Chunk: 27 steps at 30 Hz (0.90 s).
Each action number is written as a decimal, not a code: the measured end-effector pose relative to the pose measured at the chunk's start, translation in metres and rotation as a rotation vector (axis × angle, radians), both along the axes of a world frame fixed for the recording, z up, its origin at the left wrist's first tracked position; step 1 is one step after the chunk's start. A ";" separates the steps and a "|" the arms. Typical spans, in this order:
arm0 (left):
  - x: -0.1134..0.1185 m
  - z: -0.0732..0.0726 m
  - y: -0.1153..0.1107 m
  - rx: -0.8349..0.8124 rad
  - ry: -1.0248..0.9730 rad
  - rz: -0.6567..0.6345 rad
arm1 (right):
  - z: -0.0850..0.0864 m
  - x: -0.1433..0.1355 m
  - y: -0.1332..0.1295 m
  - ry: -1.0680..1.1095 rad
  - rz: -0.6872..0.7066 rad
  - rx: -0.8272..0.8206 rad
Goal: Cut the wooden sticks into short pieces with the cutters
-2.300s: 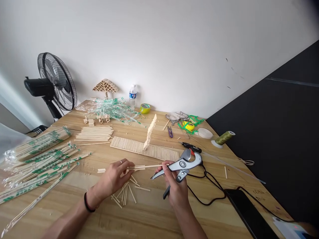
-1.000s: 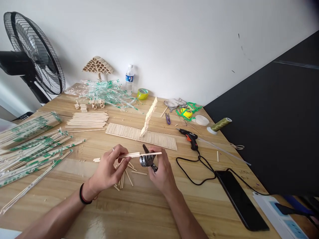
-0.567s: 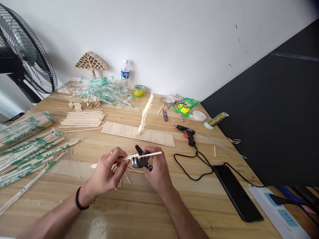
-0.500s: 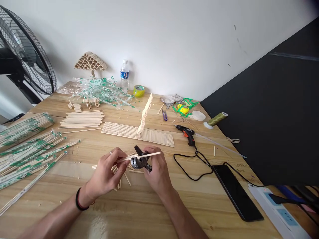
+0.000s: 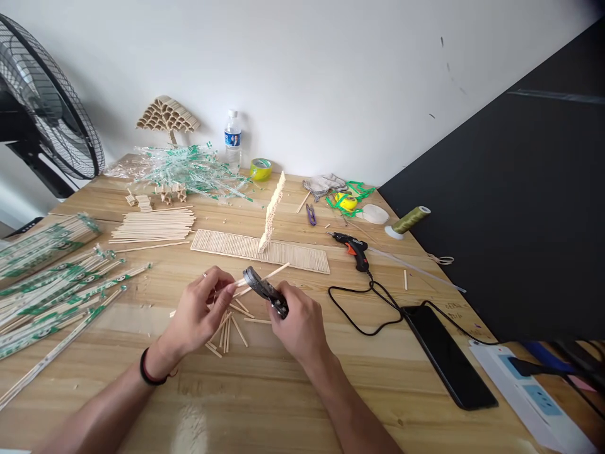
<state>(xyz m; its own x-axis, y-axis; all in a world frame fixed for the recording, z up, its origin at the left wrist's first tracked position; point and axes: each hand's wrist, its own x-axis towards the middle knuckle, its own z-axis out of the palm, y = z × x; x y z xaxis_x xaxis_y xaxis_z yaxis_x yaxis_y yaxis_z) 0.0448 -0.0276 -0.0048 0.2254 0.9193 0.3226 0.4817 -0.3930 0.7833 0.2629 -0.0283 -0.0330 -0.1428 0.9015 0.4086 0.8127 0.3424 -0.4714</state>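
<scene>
My left hand pinches thin wooden sticks between thumb and fingers. My right hand is wrapped round a dark metal cutting tool, whose head lies across the sticks just right of my left fingertips. One stick end sticks out beyond the tool, up and to the right. Below the hands, several short cut sticks lie scattered on the wooden table. Behind them is a flat slatted strip with a rough upright piece standing on it.
Loose sticks and wrapped stick bundles lie left. A glue gun with its cable and a black phone are right. Behind stand a bottle, yellow tape, plastic wrappers and a fan.
The tool has turned in my right hand, its head now higher and further left across the sticks. The protruding stick end now slants upward. More short sticks show beneath my hands.
</scene>
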 end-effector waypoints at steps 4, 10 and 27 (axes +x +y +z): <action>-0.014 -0.004 0.020 0.008 0.087 0.147 | 0.002 0.004 -0.001 0.030 -0.018 -0.112; -0.028 -0.016 0.036 0.050 0.172 0.255 | 0.006 0.004 -0.003 -0.007 -0.003 -0.174; 0.011 -0.005 -0.003 0.404 0.274 -0.152 | 0.017 -0.024 -0.019 -0.245 0.058 -0.419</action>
<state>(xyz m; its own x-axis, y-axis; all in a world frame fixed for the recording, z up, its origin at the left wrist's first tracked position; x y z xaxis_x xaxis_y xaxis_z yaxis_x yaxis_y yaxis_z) 0.0555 -0.0305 -0.0094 0.4732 0.6836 0.5556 0.5616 -0.7200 0.4076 0.2389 -0.0468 -0.0165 -0.2440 0.9689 -0.0400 0.9022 0.2117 -0.3757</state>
